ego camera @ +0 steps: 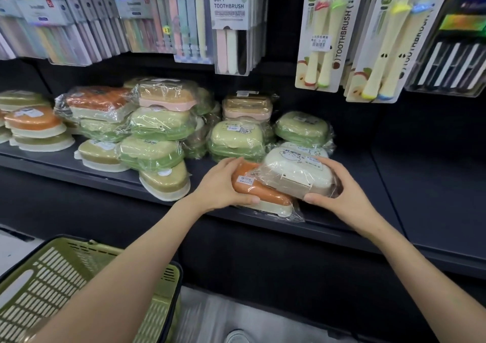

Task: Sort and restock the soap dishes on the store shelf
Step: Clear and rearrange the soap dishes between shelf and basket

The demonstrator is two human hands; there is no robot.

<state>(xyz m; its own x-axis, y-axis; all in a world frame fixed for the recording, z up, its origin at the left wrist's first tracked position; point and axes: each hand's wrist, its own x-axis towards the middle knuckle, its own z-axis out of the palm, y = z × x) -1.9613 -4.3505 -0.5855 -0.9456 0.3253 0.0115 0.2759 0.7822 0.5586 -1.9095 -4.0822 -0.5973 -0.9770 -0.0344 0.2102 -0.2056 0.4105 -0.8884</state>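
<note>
Our left hand (223,182) grips the orange soap dish (263,193), fingers curled over its top and thumb on the near side. The dish lies on the shelf (376,158) right at the front lip. Our right hand (344,187) clamps the white soap dish (294,174) across its width, thumb under the near edge and fingers over the far one. This dish is tilted and leans on the right end of the orange one.

We judge both dishes to be light, hollow and stiff, so weight is no worry. The trouble is the loose clear wrap (278,215), which looks slick and baggy. A hold on the film alone would likely slide, so we want our fingers pressing through it onto the hard body, across the short width. The orange dish seems to sit on a pale tray, and only the wrap keeps the two together, so we should hold both layers at once.

The orange dish's wrap already spills over the front lip, so any pull toward us risks a drop. There is bare shelf to the right of our right hand, and a narrow strip left of our left hand. The green dishes (236,140) stand just behind our fingers, and the tall stack (155,132) to the left looks uneven. The toothbrush packs (231,27) hang above the back of the shelf and limit how high we can lift there. A green basket (65,277) sits below our left forearm.
</note>
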